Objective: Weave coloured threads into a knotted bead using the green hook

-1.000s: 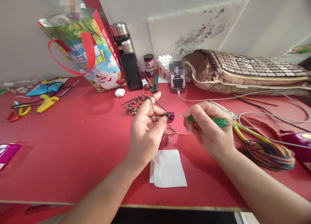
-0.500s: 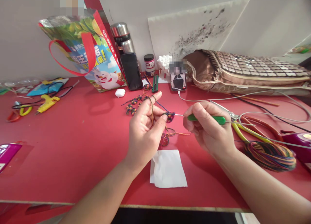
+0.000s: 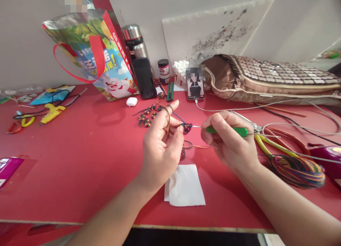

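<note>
Between thumb and fingers, my left hand point(image 3: 162, 143) pinches a small multicoloured crochet piece point(image 3: 188, 128). A strand of yarn loops over its raised index finger. My right hand point(image 3: 230, 139) is closed around the green handle of a crochet hook point(image 3: 241, 132), whose thin metal tip points left and meets the crochet piece. Whether the tip is inside a stitch is too small to tell. Behind my left hand lies a curled string of crocheted pieces point(image 3: 145, 122), partly covered by the fingers. Loose yarn point(image 3: 188, 145) trails on the table below the work.
A white tissue point(image 3: 186, 185) lies on the red table point(image 3: 93, 175) near me. To the right are a yarn coil point(image 3: 297, 171) and pliers point(image 3: 277, 147). At the back stand a phone point(image 3: 195, 84) with its cable, a dark phone point(image 3: 144, 78) and a shopping bag point(image 3: 93, 57). A yellow glue gun point(image 3: 52, 112) lies left.
My left hand has shifted slightly to the right with the crochet piece, closer to my right hand. The right hand and hook look almost unmoved.
</note>
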The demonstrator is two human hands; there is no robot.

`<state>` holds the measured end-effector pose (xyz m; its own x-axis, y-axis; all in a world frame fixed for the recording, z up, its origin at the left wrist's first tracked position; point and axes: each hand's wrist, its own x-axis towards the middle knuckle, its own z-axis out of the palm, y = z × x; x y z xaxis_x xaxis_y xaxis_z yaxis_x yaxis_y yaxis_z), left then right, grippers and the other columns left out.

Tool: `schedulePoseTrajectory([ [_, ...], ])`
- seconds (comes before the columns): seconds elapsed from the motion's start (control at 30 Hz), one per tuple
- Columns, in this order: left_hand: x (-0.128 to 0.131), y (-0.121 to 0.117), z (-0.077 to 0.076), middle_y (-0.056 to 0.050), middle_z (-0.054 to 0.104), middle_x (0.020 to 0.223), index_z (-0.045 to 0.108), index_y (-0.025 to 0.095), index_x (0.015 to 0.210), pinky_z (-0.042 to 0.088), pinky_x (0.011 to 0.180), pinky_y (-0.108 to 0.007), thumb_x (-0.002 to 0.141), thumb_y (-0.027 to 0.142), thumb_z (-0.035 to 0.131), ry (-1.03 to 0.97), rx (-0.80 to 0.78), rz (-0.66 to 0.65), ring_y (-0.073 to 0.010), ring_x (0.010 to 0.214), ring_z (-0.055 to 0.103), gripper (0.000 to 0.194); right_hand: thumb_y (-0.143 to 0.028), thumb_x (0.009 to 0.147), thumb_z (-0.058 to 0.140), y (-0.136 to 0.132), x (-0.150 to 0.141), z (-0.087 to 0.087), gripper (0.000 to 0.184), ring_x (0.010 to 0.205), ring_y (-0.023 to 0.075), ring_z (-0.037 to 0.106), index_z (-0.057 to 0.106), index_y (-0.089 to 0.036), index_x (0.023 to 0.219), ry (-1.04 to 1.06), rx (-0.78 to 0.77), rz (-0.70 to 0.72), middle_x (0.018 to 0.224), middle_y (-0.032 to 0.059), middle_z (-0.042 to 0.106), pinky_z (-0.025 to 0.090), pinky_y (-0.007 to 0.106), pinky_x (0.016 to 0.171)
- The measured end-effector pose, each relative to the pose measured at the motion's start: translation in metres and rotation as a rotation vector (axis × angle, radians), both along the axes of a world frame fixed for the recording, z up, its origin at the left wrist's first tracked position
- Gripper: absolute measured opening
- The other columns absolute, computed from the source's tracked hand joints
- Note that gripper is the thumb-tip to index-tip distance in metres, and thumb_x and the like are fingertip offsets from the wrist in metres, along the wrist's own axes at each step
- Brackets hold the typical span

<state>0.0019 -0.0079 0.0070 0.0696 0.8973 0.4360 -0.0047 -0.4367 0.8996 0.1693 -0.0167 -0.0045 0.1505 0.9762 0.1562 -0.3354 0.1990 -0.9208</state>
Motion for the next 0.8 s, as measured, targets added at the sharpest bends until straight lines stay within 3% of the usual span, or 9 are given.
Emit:
schedulePoseTrajectory([
  [0.1,-0.0007,-0.0006,0.0005,0.002,0.064,0.086,0.074,0.024,0.135,0.054,0.060,-0.020,0.100,0.005,0.066,0.035,0.021,0.005,-0.0085,0.067,0.057,0.041,-0.062,0.086,0.093,0.0001,-0.0003,0.0000,0.042,0.045,0.0113,0.050,0.078,-0.023,0.075,-0.033,0.000,-0.005,0.053,-0.0022,0.062,0.031,0.025,0.041],
  [0.37,0.0009,-0.0037,0.0076,0.000,0.065,0.086,0.074,0.024,0.135,0.054,0.059,-0.024,0.100,0.013,0.072,0.039,-0.127,0.030,-0.0112,0.068,0.056,0.037,-0.064,0.088,0.090,-0.0017,-0.0028,-0.0009,0.043,0.047,0.0134,0.051,0.075,-0.025,0.078,-0.078,0.001,-0.025,0.056,-0.0014,0.064,0.038,0.029,0.044],
  [0.5,0.0021,-0.0027,0.0091,0.000,0.065,0.084,0.075,0.023,0.129,0.053,0.059,-0.023,0.098,0.012,0.072,0.008,-0.165,0.023,-0.0113,0.068,0.057,0.033,-0.064,0.087,0.090,-0.0011,-0.0037,-0.0026,0.044,0.046,0.0129,0.051,0.074,-0.024,0.079,-0.046,-0.002,-0.029,0.055,-0.0021,0.062,0.035,0.027,0.042],
  [0.8,0.0018,-0.0035,0.0068,0.001,0.067,0.087,0.073,0.023,0.132,0.054,0.059,-0.023,0.096,0.008,0.073,0.023,-0.125,0.011,-0.0099,0.067,0.059,0.039,-0.063,0.090,0.089,-0.0014,-0.0025,-0.0001,0.042,0.046,0.0123,0.053,0.077,-0.024,0.077,-0.099,0.030,-0.022,0.055,-0.0017,0.063,0.040,0.027,0.044],
])
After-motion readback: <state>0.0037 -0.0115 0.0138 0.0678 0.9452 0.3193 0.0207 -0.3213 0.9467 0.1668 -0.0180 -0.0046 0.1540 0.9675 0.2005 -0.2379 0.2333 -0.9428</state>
